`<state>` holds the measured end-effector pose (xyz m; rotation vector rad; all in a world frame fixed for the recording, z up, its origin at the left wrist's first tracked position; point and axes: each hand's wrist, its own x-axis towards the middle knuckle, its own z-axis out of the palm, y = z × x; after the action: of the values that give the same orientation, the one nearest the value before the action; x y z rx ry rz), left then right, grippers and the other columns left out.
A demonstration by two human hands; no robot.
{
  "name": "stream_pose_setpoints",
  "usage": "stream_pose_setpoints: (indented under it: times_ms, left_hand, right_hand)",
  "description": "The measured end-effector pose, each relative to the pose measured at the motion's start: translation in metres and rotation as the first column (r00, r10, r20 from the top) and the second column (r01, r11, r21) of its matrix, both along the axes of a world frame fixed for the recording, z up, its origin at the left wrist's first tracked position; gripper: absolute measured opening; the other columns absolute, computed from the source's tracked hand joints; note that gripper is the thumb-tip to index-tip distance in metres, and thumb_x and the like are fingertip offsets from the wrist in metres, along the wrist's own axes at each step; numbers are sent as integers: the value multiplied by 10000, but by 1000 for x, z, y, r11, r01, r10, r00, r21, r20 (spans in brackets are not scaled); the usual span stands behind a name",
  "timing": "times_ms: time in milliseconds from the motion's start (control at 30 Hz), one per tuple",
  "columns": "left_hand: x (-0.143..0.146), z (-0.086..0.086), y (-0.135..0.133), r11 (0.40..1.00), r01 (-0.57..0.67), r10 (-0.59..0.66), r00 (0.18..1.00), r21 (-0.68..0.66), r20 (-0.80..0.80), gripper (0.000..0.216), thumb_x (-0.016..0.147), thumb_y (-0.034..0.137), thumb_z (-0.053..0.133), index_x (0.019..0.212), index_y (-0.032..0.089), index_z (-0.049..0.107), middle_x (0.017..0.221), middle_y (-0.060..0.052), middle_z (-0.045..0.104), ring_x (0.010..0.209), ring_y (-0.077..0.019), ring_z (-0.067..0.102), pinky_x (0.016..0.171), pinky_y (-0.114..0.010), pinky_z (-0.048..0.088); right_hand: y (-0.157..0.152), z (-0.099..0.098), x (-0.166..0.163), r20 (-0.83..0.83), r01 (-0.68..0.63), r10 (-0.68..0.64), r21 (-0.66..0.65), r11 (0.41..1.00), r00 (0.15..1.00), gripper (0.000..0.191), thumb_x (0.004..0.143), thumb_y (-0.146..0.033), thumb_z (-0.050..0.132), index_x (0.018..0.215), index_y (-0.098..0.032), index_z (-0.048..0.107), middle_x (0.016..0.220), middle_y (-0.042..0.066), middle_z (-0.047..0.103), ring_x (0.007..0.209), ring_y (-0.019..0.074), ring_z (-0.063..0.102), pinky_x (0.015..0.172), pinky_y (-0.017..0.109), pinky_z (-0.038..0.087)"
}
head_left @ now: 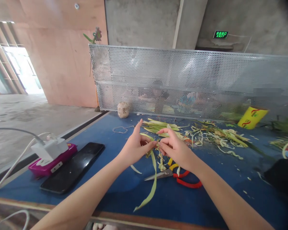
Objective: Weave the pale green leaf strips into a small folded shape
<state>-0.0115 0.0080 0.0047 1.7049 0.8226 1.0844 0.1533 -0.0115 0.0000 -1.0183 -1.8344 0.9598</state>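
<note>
I have left hand (135, 147) and right hand (177, 149) pinched closed on the green leaf strip's (154, 180) top — likely light, limp, tearable, best held there.

Bare left hand (135, 147), bare right hand (176, 150), slender fingers (138, 126), narrow bare wrists (122, 160), slim smooth forearms (86, 191), uncovered to frame edge.

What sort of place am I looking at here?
Probably a simple workshop, judging by the blue worktable strewn with plant strips, the perforated metal divider along its far side and the green exit sign high up.
</note>
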Motion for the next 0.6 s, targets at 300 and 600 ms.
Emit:
stream_pose_setpoints:
  times_ms: [300,600]
  left_hand:
    - [6,1,1,958,50,18,972,-281,234,975,652,171,683,1362,162,16,737,-46,655,604,-169,627,480,-262,500]
    - [7,-1,1,953,57,3,980,-296,200,893,630,202,713,1330,114,167,555,22,606,496,-109,577,399,-163,346]
  right_hand:
    - [0,-1,-1,49,27,-31,74,997,998,225,860,-211,368,1076,-219,307,563,-68,441,515,102,411,521,242,339]
    - [2,2,4,61,49,-50,21,999,997,202,858,-230,385,1051,-225,325,525,-87,396,460,84,338,457,223,284]
